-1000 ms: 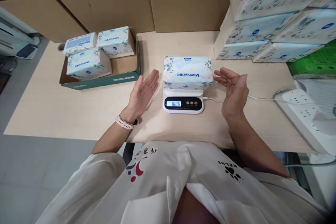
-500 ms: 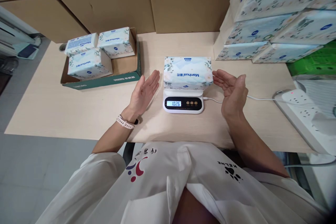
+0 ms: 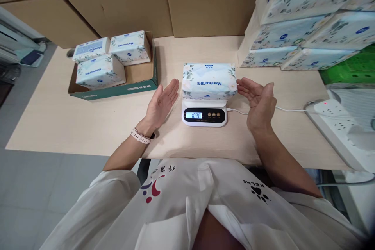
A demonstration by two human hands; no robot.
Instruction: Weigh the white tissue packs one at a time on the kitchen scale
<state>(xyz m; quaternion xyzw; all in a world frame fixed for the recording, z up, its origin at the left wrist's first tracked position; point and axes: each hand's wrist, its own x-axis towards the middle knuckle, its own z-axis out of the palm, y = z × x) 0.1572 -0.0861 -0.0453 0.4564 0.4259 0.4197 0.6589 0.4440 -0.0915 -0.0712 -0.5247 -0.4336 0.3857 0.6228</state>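
A pack of tissues (image 3: 209, 81) with a floral print lies on a white digital scale (image 3: 204, 122), whose lit display reads 102.6. To the left of the pack is my left hand (image 3: 162, 103), open with fingers stretched and a small gap between it and the wrapper. My right hand (image 3: 259, 103) is open at the pack's right end, palm turned inward. Its fingertips are very close to the wrapper; whether they touch it I cannot tell. Neither hand grips anything.
At the left stands a green cardboard tray (image 3: 117, 93) with three tissue packs (image 3: 101, 71) in it. Stacked tissue packs (image 3: 293, 35) rise at the back right beside a green crate (image 3: 348, 68). A white cable (image 3: 293, 110) runs from the scale toward a power strip (image 3: 336, 119). Cardboard (image 3: 211, 4) walls the back.
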